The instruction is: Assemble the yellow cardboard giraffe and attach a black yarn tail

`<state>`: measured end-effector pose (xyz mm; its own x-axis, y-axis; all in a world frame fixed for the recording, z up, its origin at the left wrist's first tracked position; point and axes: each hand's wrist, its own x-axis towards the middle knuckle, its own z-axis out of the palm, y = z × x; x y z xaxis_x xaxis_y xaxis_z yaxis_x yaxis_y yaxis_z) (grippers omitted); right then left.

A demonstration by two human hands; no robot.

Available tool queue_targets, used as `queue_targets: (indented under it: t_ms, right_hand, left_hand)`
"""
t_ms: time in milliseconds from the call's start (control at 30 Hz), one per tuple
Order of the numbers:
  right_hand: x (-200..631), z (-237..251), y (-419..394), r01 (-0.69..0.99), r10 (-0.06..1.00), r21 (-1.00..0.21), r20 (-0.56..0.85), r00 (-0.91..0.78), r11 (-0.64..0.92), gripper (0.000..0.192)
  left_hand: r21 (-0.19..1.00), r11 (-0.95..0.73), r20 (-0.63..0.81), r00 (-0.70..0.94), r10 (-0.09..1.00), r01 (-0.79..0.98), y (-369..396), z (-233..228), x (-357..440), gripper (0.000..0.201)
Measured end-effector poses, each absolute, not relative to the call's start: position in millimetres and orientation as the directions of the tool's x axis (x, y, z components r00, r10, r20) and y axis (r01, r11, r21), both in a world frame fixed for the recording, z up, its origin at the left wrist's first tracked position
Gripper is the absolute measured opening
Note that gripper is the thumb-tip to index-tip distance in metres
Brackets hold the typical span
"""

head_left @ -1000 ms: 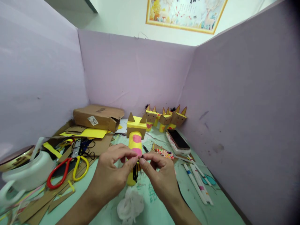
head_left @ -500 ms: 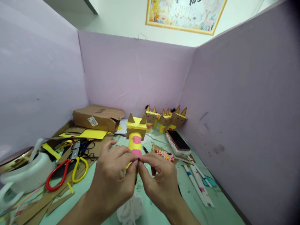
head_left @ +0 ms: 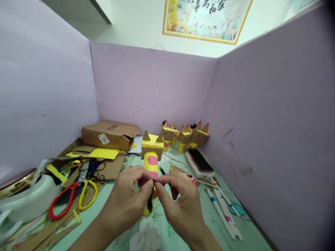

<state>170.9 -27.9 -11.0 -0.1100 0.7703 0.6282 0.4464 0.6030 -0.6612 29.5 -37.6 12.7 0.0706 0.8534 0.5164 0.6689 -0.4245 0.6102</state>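
Observation:
Between the fingertips of both hands hangs a small bundle of black yarn (head_left: 150, 203), its loose strands pointing down. My left hand (head_left: 128, 198) pinches its top from one side. From the other side my right hand (head_left: 180, 202) closes thumb and forefinger at the same spot. Right behind the fingers stands a yellow paper tube figure (head_left: 151, 158) with pink patches, a cardboard head and two brown pointed ears; its lower part is partly covered by my hands. A crumpled white tissue (head_left: 145, 237) lies nearest me.
Red and yellow handled scissors (head_left: 83, 181) lie on cardboard scraps at left, beside a white cup (head_left: 31, 195). A cardboard box (head_left: 110, 134) stands behind. Similar figures (head_left: 184, 136), a phone (head_left: 199, 160) and several white markers (head_left: 225, 212) are at right. Purple panels (head_left: 154, 87) enclose the table.
My fingers have shifted slightly, and the black strands now show hanging below them, where they were mostly hidden before. The view has tipped up a little.

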Motion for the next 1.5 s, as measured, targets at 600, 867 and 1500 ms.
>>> queue_targets:
  t_ms: [600, 867, 1500]
  right_hand:
    - [167.9, -17.8, -24.3, 0.487, 0.861, -0.734, 0.502, -0.079, 0.473, 0.013]
    - [174.3, -14.0, -24.7, 0.388, 0.773, -0.702, 0.633, -0.044, 0.597, 0.011]
    - [168.7, -13.6, -21.8, 0.440, 0.845, -0.746, 0.532, -0.056, 0.500, 0.010]
  left_hand:
    - [0.541, -0.371, 0.512, 0.054, 0.857, 0.754, -40.1, 8.2, 24.1, 0.016]
    - [0.558, -0.432, 0.529, 0.097, 0.843, 0.709, -39.9, 7.6, 26.9, 0.016]
    - [0.506, -0.503, 0.592, 0.141, 0.793, 0.701, -40.7, 7.2, 26.3, 0.013]
